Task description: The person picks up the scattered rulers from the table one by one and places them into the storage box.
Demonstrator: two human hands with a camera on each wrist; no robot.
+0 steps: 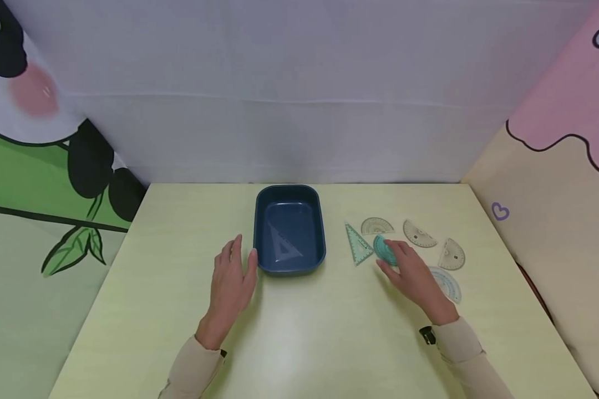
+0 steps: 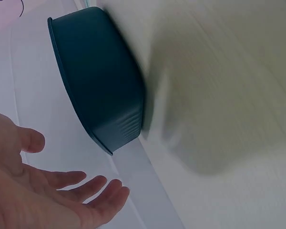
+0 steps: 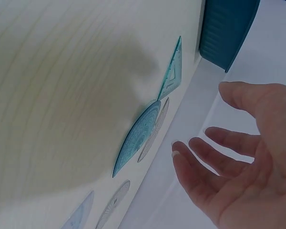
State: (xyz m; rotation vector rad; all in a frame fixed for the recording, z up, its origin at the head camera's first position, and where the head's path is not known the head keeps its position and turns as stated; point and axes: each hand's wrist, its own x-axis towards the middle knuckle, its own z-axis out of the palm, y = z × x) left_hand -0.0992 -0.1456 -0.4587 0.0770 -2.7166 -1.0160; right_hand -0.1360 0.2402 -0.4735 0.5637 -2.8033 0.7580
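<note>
My left hand (image 1: 232, 282) is beside the left wall of a dark blue plastic bin (image 1: 290, 215), its fingers relaxed and holding nothing. In the left wrist view a gap shows between the fingers and the bin. A clear set square (image 1: 284, 249) lies inside the bin. My right hand (image 1: 415, 276) hovers over a teal protractor (image 1: 382, 251) on the table, partly covering it in the head view. From the right wrist, its loosely bent fingers appear apart from the protractor. A green set square (image 1: 358, 245) lies just left of the protractor.
Around the right hand lie clear protractors: one behind (image 1: 376, 225), another farther right (image 1: 418, 235), one at the far right (image 1: 452, 255), and a bluish one (image 1: 449, 286) partly under the forearm. A white cloth wall (image 1: 299, 138) rises behind the table (image 1: 299, 343).
</note>
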